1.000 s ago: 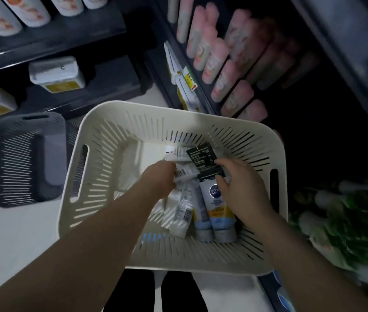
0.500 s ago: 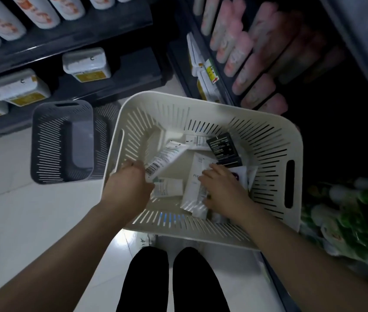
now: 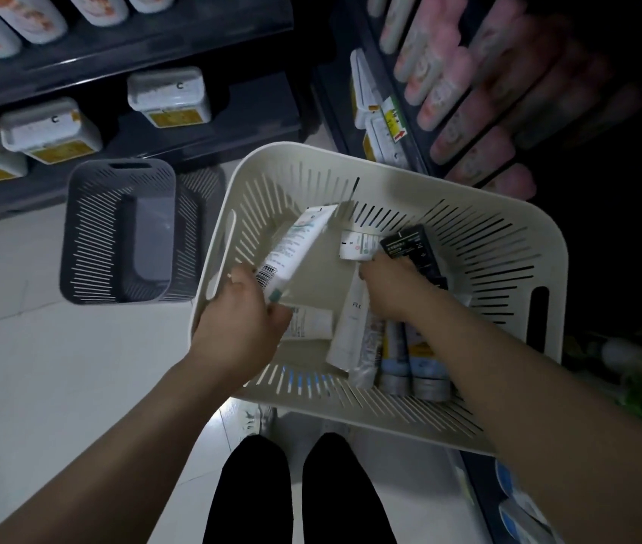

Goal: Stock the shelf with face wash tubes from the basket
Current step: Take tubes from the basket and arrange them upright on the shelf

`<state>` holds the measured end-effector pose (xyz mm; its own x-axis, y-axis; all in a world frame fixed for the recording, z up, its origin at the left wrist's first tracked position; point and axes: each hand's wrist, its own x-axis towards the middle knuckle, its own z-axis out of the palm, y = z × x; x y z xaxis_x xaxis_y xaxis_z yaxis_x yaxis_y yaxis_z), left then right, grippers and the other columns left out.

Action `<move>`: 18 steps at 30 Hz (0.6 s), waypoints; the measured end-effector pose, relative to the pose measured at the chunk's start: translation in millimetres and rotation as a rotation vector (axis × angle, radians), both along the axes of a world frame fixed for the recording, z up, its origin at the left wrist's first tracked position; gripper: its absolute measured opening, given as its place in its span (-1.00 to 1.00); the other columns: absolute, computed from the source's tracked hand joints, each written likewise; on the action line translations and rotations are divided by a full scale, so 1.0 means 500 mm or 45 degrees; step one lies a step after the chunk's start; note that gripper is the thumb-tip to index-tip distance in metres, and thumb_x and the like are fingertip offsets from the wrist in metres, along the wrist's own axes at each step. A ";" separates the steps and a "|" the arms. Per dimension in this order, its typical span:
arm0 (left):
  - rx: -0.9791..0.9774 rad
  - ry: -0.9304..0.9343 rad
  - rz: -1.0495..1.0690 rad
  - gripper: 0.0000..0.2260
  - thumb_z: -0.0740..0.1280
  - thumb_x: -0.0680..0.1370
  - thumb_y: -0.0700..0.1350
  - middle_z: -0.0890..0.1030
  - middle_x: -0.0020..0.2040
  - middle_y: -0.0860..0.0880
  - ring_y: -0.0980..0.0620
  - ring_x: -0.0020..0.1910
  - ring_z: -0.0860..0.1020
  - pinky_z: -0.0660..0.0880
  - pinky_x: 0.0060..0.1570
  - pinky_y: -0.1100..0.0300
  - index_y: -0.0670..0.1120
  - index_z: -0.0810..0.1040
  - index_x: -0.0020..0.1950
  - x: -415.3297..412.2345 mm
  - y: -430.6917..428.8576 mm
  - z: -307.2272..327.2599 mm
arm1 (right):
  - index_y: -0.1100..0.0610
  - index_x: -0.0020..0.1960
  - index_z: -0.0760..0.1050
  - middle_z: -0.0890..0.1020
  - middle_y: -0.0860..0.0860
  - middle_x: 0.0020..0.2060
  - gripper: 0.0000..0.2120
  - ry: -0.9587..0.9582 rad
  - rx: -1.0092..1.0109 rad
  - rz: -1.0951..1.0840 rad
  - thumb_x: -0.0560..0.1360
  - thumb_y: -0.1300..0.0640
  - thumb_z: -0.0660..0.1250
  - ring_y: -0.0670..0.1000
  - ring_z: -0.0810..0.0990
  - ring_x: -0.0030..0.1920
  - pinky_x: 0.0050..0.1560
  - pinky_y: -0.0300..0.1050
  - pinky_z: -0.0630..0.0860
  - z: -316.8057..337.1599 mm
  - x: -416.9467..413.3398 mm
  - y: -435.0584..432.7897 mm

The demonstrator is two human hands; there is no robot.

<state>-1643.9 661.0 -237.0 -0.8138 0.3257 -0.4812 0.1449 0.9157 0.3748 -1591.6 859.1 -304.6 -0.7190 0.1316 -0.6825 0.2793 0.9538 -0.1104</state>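
A cream slotted basket (image 3: 507,245) sits in front of me with several face wash tubes in it. My left hand (image 3: 238,320) grips a white tube (image 3: 295,245) by its cap end and holds it tilted above the basket's left side. Over the pile in the middle, my right hand (image 3: 394,286) has its fingers curled on a black tube (image 3: 413,249). Under the right wrist lie a white tube (image 3: 350,323) and two blue and grey tubes (image 3: 417,367).
An empty grey basket (image 3: 119,233) stands on the white floor to the left. Dark shelves at the back hold white tubs (image 3: 170,98) and bottles. The shelf on the right carries pink tubes (image 3: 445,80) and price tags. My legs show below the basket.
My left hand has lifted the white tube up out of the pile and drawn it to the basket's left. The right hand has shifted from the blue tubes onto the black tube.
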 end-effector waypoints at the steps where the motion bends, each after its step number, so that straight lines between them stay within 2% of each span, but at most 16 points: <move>1: 0.012 0.010 0.018 -0.64 0.27 0.50 -0.06 0.53 0.12 -0.21 -0.28 0.01 0.54 0.34 -0.15 0.07 -0.14 0.27 0.23 0.002 0.002 0.001 | 0.21 0.20 0.49 0.47 0.14 0.18 -0.71 -0.022 -0.071 -0.045 0.48 0.30 0.27 0.14 0.48 0.14 0.16 -0.04 0.45 0.010 -0.005 0.009; 4: 0.085 0.087 0.012 -0.60 0.28 0.52 0.06 0.56 0.11 -0.15 -0.24 -0.02 0.56 0.36 -0.17 0.08 -0.08 0.27 0.24 0.004 0.010 0.011 | 0.22 0.13 0.57 0.58 0.11 0.10 -0.75 -0.124 -0.242 -0.164 0.46 0.32 0.31 0.11 0.56 0.07 0.07 -0.05 0.54 0.050 -0.019 0.035; 8: 0.155 0.262 -0.111 -0.58 0.19 0.52 0.24 0.61 -0.01 -0.11 -0.18 -0.10 0.58 0.39 -0.22 0.10 -0.01 0.34 0.23 0.003 0.025 0.050 | 0.18 0.11 0.60 0.63 0.05 0.02 -0.74 -0.055 -0.418 -0.286 0.43 0.18 0.44 0.03 0.58 -0.01 0.04 -0.07 0.56 0.117 -0.004 0.038; 11: 0.235 0.369 -0.145 -0.66 0.17 0.57 0.16 0.59 -0.07 -0.14 -0.22 -0.14 0.56 0.37 -0.25 0.09 -0.08 0.42 0.14 -0.004 0.037 0.094 | 0.16 0.04 0.62 0.61 0.03 -0.04 -0.82 0.071 -0.418 -0.273 0.46 0.16 0.41 0.00 0.56 -0.06 -0.09 -0.13 0.50 0.171 0.019 0.028; 13: 0.305 0.445 -0.214 -0.72 0.20 0.58 0.07 0.59 -0.07 -0.16 -0.23 -0.13 0.55 0.35 -0.24 0.08 -0.12 0.45 0.12 -0.011 0.047 0.124 | 0.07 -0.13 0.59 0.59 -0.02 -0.15 -0.99 0.170 -0.393 -0.326 0.46 0.15 0.39 -0.01 0.56 -0.13 -0.14 -0.11 0.50 0.211 0.035 0.030; 15: 0.342 0.435 -0.227 -0.78 0.21 0.59 -0.02 0.58 -0.12 -0.18 -0.24 -0.19 0.55 0.27 -0.29 0.11 -0.13 0.41 0.13 -0.015 0.059 0.165 | 0.00 -0.31 0.49 0.57 -0.04 -0.28 -0.83 0.300 -0.393 -0.385 0.44 0.13 0.39 0.02 0.57 -0.20 -0.13 -0.04 0.55 0.260 0.050 0.042; 18: 0.469 0.293 -0.139 -0.78 0.24 0.54 -0.12 0.54 -0.13 -0.13 -0.14 -0.25 0.52 0.27 -0.38 0.12 -0.09 0.33 0.15 -0.016 0.074 0.236 | 0.07 -0.30 0.45 0.50 -0.04 -0.34 -0.82 0.437 -0.381 -0.501 0.46 0.15 0.36 0.00 0.51 -0.28 -0.27 -0.13 0.45 0.361 0.076 0.057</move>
